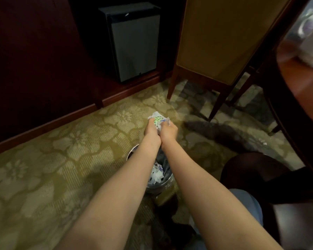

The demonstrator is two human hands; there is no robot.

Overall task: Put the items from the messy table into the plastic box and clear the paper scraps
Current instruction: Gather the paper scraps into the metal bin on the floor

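Cupping the wad of paper scraps (158,119) between my left hand (150,129) and right hand (168,131), both curled round it seemingly just beyond the far rim of the metal wastebasket (130,152), I'd draw it back over the opening before loosening my fingers, so nothing hits the carpet (61,159).

On my feed the floor is a carpet (43,159) in dull olive-gold with a pale floral pattern, dimly lit and shadowed toward the right. Dark reddish wood panelling (34,60) runs along the left down to a baseboard, and a small grey-fronted fridge (134,44) sits in a recess beside it. I also see a chair (224,37) with an ochre upholstered back and slim wooden legs, and the curved edge of a wooden table (300,91) at far right.
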